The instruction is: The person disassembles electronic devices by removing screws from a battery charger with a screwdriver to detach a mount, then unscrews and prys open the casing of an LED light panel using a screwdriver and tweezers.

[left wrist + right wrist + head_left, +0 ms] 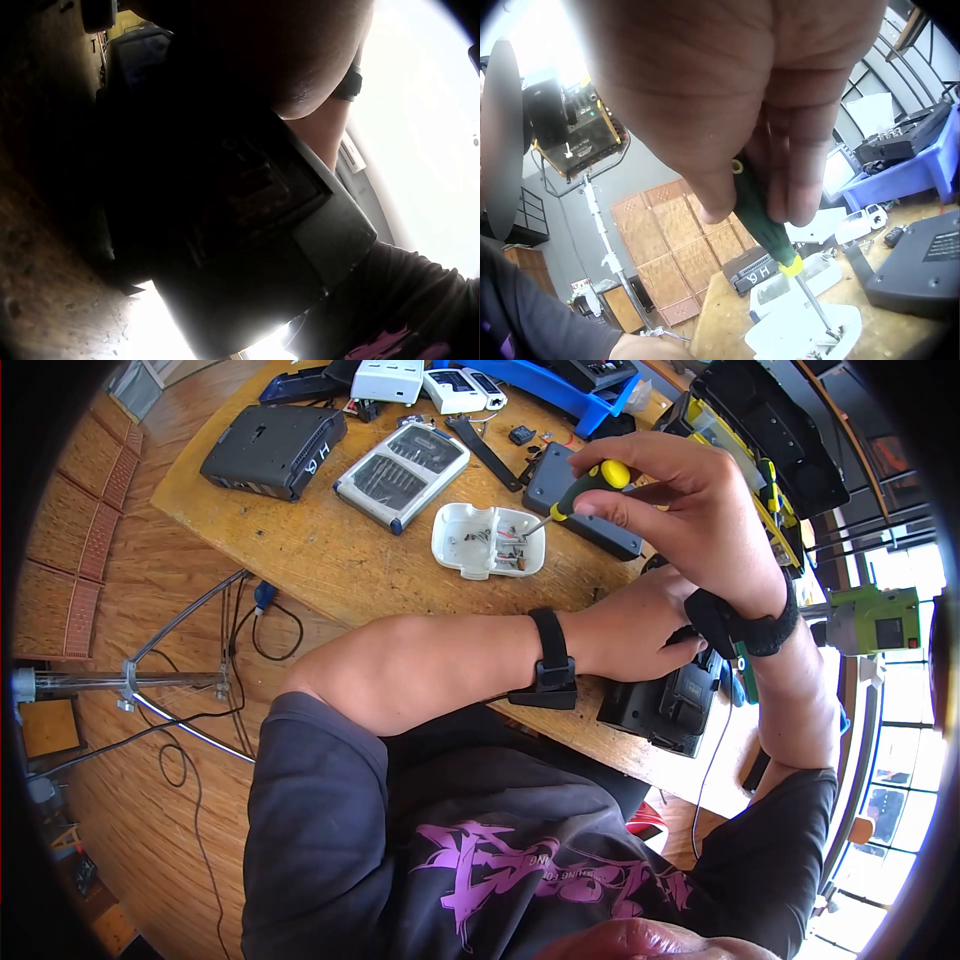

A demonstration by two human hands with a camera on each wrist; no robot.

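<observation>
Screwdriver [588,482] in pinch of right hand [712,510]; left hand [640,622] at black device [655,710], grip indiscernible.

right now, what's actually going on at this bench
A person's right hand holds a green-and-yellow screwdriver, its tip down at the small parts in one compartment of an open white box. The left hand is at a black device near the edge of the wooden table; its fingers are partly hidden, so I can't tell whether it grips the device. A grey case lies beyond the white box.
</observation>
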